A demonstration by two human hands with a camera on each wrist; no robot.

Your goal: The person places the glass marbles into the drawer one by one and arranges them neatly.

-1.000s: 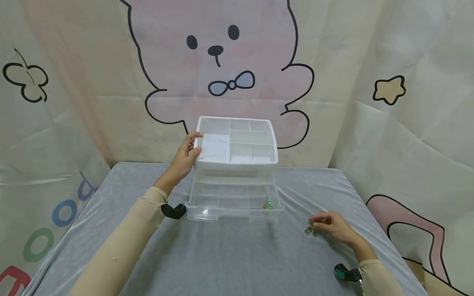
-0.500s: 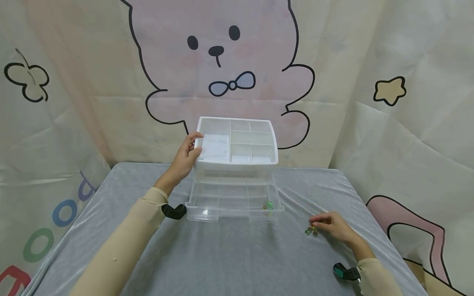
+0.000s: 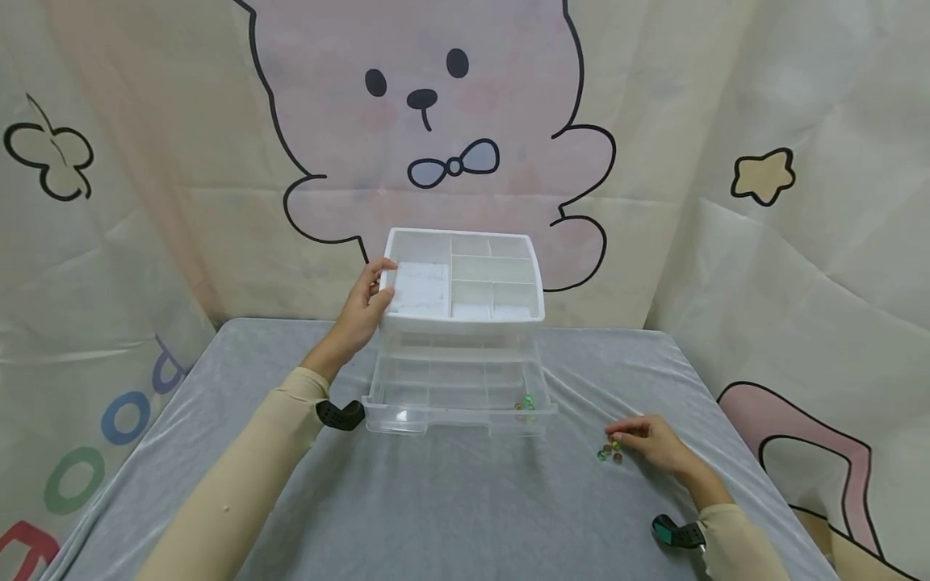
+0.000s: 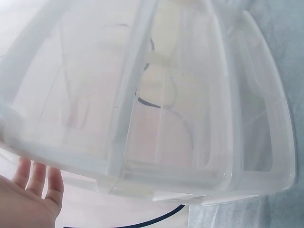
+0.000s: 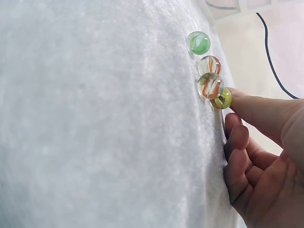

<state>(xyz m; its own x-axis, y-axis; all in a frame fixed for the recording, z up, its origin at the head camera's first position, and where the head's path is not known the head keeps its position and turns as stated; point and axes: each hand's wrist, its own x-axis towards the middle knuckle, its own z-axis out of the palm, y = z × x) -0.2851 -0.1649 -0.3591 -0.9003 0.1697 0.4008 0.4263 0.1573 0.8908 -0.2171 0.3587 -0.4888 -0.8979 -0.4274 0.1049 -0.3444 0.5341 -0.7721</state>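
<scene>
My left hand (image 3: 359,311) grips the left side of a plastic storage box, its thumb and fingers at the rim of the white compartment tray (image 3: 461,320) on top. Below it, a clear divided drawer (image 3: 458,420) stands pulled out, with green marbles (image 3: 529,402) and an orange one in its right part. On the cloth to the right, my right hand (image 3: 657,444) pinches at a yellow-green marble (image 5: 221,99), the thumb tip against it and the other fingers curled below. Beside it lie a green marble (image 5: 198,42) and two orange-streaked marbles (image 5: 211,86).
A grey-blue cloth (image 3: 450,516) covers the table, wrinkled right of the box. Behind hangs a curtain (image 3: 654,81) printed with a bear, reaching round both sides. Black wrist devices (image 3: 341,415) sit on both forearms.
The marbles by my right fingertips have shifted slightly, with the yellow-green one now showing at the thumb. My left hand and the box keep their places.
</scene>
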